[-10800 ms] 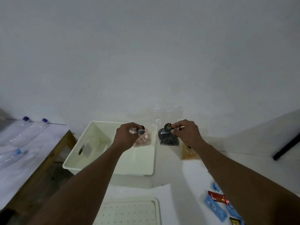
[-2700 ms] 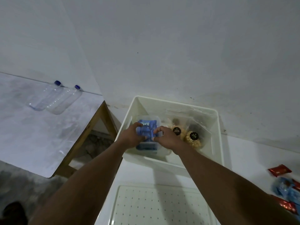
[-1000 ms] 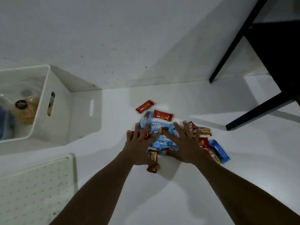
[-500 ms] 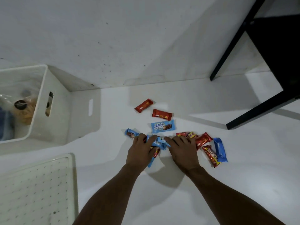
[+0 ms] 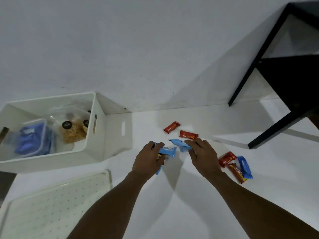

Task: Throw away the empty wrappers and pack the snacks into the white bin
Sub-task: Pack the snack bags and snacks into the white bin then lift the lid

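My left hand grips a bunch of small snack packs, blue on top with red and yellow ones beneath. My right hand is closed on another blue snack pack. Both hands hover just above the white table, right of the white bin. In the bin lie a clear box of blue packs and clear bags of golden snacks. Loose on the table stay two red packs behind my hands, and a red, a yellow-red and a blue pack to the right.
A white perforated lid lies at the near left, below the bin. A black frame stand rises at the far right by the wall. The white table runs to the wall behind.
Both hands closed on packs from the pile and lifted them, drawing apart. The view swung left, bringing more of the bin into sight.
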`<state>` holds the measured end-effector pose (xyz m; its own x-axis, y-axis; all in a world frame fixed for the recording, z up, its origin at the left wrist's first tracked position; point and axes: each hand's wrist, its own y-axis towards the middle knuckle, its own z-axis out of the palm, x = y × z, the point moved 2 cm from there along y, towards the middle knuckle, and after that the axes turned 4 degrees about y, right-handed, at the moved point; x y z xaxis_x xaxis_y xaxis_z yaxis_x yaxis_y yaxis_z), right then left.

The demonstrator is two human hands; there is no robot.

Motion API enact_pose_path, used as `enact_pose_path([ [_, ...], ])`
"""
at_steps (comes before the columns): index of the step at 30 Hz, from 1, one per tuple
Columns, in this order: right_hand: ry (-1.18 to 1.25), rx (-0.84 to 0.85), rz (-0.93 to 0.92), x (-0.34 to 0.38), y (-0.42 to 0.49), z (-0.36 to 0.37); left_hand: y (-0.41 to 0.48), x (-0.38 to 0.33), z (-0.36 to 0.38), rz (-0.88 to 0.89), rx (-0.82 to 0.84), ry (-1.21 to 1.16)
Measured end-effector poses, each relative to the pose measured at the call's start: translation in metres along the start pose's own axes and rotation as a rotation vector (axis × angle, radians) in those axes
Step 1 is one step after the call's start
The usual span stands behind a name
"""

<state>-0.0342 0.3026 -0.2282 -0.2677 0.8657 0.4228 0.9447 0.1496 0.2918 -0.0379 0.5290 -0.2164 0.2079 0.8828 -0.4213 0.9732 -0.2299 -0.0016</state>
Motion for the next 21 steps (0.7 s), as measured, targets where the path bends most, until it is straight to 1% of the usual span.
enact_pose_path([
  [3,0.056,-0.058,-0.038,0.051,0.032,-0.013,0.002,0.02,-0.056,0.029,-0.121,0.015],
  [5,0.092,-0.07,-0.078,0.096,0.059,-0.019,0.003,0.042,-0.1,0.017,-0.207,0.045],
  [8,0.153,-0.052,-0.126,0.171,0.103,-0.017,-0.006,0.09,-0.171,-0.016,-0.322,0.068],
  [10,0.209,-0.029,-0.154,0.224,0.127,-0.01,-0.02,0.132,-0.212,-0.058,-0.363,0.099],
  [13,0.248,0.07,-0.159,0.298,0.148,0.011,-0.046,0.201,-0.252,-0.187,-0.309,0.099],
  [16,0.181,0.254,-0.15,0.354,0.155,0.047,-0.068,0.261,-0.268,-0.316,-0.251,0.076],
  [18,0.13,0.355,-0.107,0.378,0.156,0.069,-0.075,0.285,-0.267,-0.381,-0.231,0.009],
  [21,0.097,0.453,-0.067,0.401,0.16,0.099,-0.071,0.305,-0.257,-0.429,-0.192,-0.07],
])
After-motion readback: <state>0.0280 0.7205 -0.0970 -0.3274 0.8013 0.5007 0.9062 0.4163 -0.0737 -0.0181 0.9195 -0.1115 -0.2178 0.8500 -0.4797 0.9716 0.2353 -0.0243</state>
